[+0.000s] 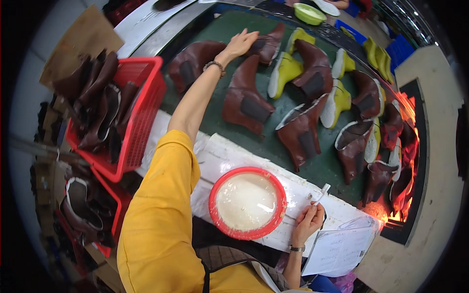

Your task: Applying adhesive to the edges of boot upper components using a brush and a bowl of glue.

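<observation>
My left hand reaches far across the green work surface. Its fingers are stretched out at the edge of a brown leather boot upper; whether they touch it I cannot tell. Another brown upper lies under and beside that wrist, and one more lies just nearer. My right hand is closed around a slim white stick-like tool, perhaps a brush, pointing away from me. Left of this hand stands a red-rimmed bowl of milky white liquid, probably glue.
More brown uppers and yellow-green sole pieces cover the surface. At right, some enter a glowing orange heater opening. Red baskets of uppers stand at left. A written paper sheet lies near my right wrist. A green bowl is at the far side.
</observation>
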A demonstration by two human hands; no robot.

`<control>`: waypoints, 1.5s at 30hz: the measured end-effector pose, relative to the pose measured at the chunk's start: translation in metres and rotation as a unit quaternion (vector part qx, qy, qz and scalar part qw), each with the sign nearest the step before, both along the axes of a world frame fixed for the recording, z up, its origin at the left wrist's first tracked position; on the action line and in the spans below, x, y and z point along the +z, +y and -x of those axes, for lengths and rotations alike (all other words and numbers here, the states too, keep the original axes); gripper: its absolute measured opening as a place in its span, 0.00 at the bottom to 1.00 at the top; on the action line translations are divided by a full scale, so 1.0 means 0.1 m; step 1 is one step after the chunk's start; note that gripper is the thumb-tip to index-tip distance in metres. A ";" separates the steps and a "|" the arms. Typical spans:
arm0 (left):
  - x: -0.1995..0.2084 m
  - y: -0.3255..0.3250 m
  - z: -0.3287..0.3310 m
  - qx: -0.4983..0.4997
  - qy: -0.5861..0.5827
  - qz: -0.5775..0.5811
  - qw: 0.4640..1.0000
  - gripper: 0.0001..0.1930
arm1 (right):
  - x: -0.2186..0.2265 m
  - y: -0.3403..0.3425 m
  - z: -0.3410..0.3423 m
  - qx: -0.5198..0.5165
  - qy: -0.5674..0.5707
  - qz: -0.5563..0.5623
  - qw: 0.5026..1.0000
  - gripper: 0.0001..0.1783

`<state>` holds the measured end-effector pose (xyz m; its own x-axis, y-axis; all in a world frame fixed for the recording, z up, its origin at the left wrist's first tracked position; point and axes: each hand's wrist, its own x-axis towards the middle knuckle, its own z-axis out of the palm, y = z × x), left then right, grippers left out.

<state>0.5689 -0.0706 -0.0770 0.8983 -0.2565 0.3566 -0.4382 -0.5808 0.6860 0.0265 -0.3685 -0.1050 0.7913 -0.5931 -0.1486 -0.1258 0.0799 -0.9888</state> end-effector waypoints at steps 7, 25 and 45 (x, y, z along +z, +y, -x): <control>1.17 0.04 2.83 0.001 -0.074 0.250 0.966 0.08 | -0.09 -0.05 0.00 -0.023 -0.021 0.066 0.997 0.11; 1.08 3.27 7.29 0.762 -0.097 -0.235 0.596 0.39 | -0.09 -0.04 0.00 0.054 -0.073 0.052 0.995 0.13; 2.18 3.05 7.90 0.523 -0.092 0.279 0.800 0.21 | 0.43 -0.51 0.33 0.103 -0.096 0.300 0.944 0.10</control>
<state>-0.2208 0.2345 0.1406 0.4374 0.8463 0.3039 -0.0366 -0.3210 0.9464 -0.0062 -0.4190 -0.0616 0.8775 -0.3554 0.3221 0.1082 -0.5075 -0.8548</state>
